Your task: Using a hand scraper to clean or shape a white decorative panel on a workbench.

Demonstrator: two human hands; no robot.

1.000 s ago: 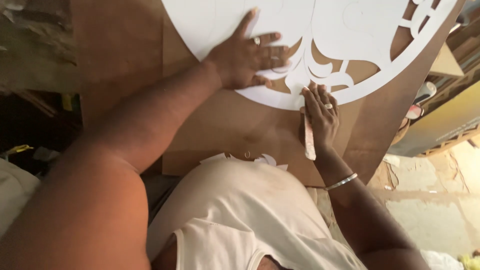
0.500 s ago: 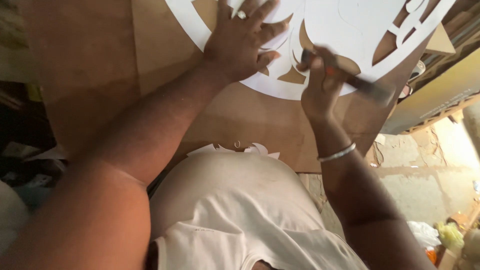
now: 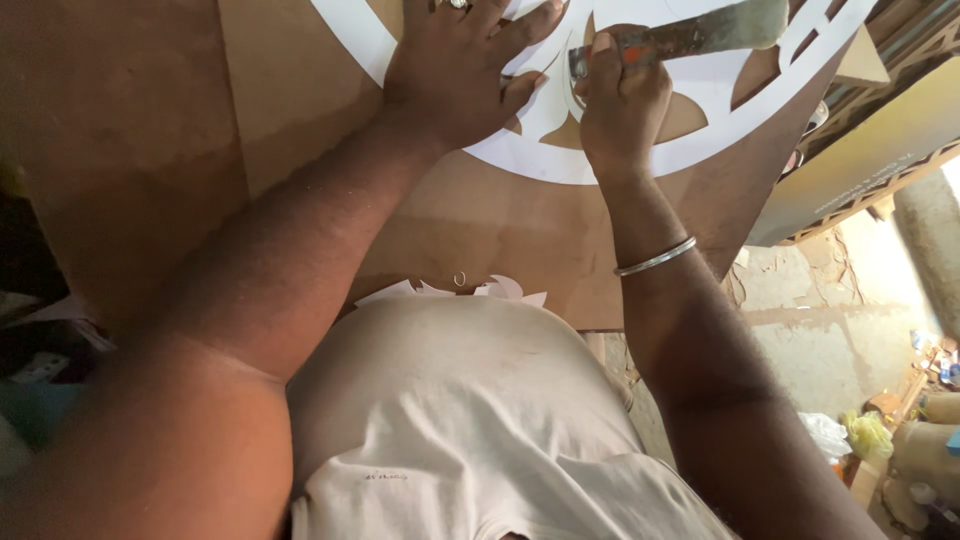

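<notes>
White paper stencil (image 3: 690, 140), cut as a round shape with open patterns, is laid flat on a brown board (image 3: 300, 110), and all other places are told from this stencil. The left hand (image 3: 460, 75) is pressed on its lower left part with the fingers spread and flat, so nothing is grasped by it; a ring is seen on one finger at the upper edge of the view. The right hand (image 3: 620, 105) is placed just beside the left hand, over the middle of the stencil, and it is clenched around the handle of a flat metal blade (image 3: 700, 32). The blade is held across the stencil and is pointed away to the right, with its broad worn end lying over the white paper near the top of the view; whether the edge touches the paper cannot be told. A thin metal bangle (image 3: 655, 256) is worn on the right wrist, below the stencil. Small white paper scraps (image 3: 500, 290) are seen well below the stencil, at the near edge of the board, touching the light shirt (image 3: 470, 420) of the person. A yellowish panel (image 3: 860, 160) is leaned to the right of the stencil, beyond the corner of the board.
</notes>
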